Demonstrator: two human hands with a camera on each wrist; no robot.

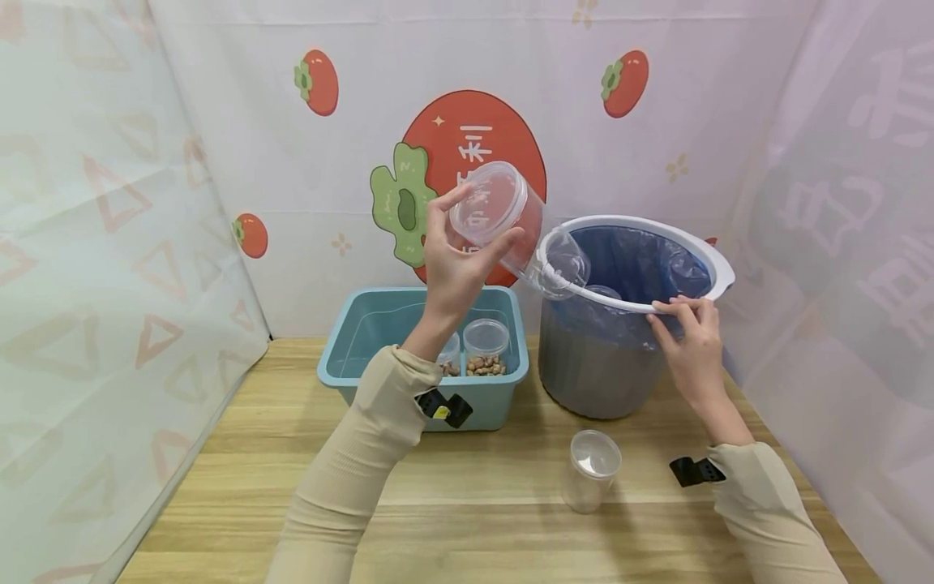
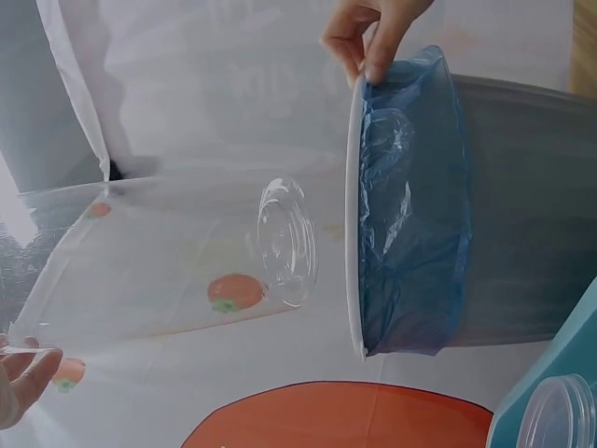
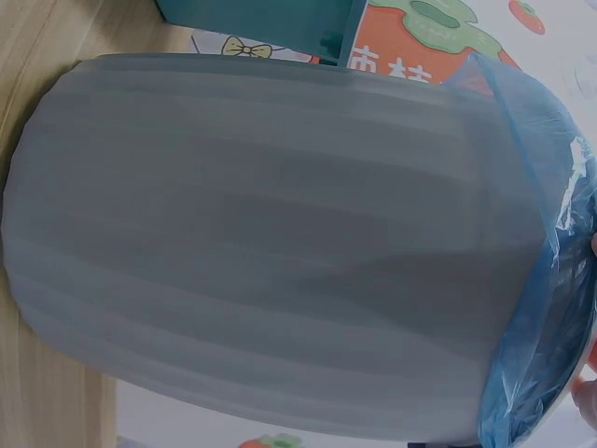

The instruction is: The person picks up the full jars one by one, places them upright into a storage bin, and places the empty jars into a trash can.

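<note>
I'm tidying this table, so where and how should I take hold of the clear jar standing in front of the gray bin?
Probably grip the clear jar round its upper wall, just below the top, with the right hand coming from the jar's right. It stands upright, its round wall suits curled fingers, and bare table lies on that side; the gray bin stands behind.
</note>
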